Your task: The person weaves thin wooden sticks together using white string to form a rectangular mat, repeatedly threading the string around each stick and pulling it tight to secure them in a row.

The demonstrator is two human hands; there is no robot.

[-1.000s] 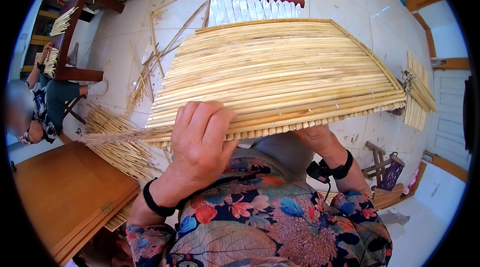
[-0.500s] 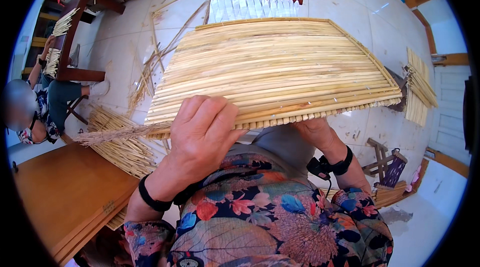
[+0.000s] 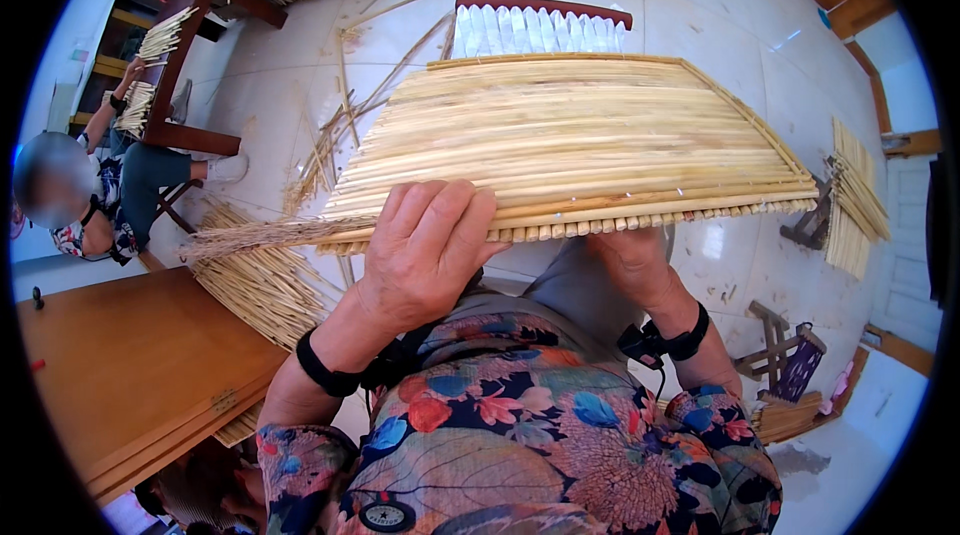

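A wide mat of pale yellow reed stalks lies in front of me, its stalks running left to right and its near edge tilted up so the cut ends show. My left hand grips the near edge at the left, fingers curled over the top. Beside it, a stalk with a feathery brown reed tuft sticks out to the left. My right hand is under the near edge at the right; its fingers are mostly hidden by the mat.
A dark red stool with white woven strapping stands beyond the mat. Loose stalks litter the tiled floor. A reed pile lies left, by a wooden board. A seated person handles stalk bundles. A folding stool stands right.
The whole view has shifted slightly, so the surroundings appear further right and lower. The mat's near edge looks a little more level; both hands keep their places along it.
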